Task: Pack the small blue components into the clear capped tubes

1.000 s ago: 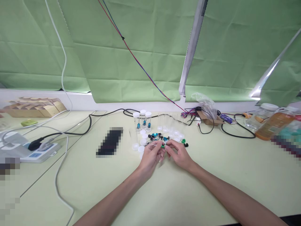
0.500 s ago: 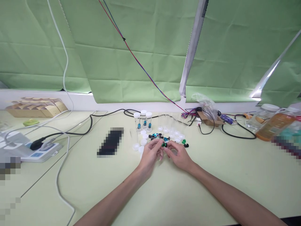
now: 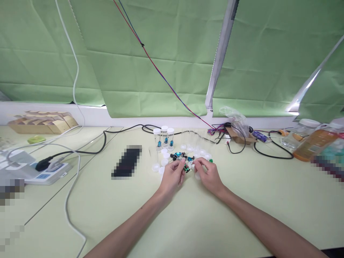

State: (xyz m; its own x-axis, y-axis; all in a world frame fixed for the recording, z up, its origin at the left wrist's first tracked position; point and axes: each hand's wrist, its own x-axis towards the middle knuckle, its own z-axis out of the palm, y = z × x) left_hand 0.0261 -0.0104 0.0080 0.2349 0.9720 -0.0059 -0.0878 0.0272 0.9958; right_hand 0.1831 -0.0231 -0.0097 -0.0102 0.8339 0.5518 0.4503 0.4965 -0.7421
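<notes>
In the head view, my left hand [image 3: 173,176] pinches a small green-and-black part [image 3: 186,167] between thumb and fingers. Just right of it, my right hand [image 3: 209,175] has its thumb and forefinger pressed together; whatever is between them is too small to make out. Beyond both hands lies a pile of small blue-and-black parts [image 3: 177,155]. White round caps [image 3: 164,162] are scattered to its left, with more caps [image 3: 201,152] to its right. Behind stand three capped transparent tubes [image 3: 170,139], each with a blue part inside. An uncapped tube [image 3: 153,156] stands at their left.
A dark pixelated rectangle [image 3: 127,162] lies left of the caps. Further left are a white power strip [image 3: 55,173] with cables and a cardboard divider box [image 3: 43,123]. At right are a small carton [image 3: 240,136], tangled wires and an orange bottle [image 3: 314,145].
My right hand has drawn slightly right, away from the green-and-black part, opening a gap between the hands. The part stays in my left hand, now tilted.
</notes>
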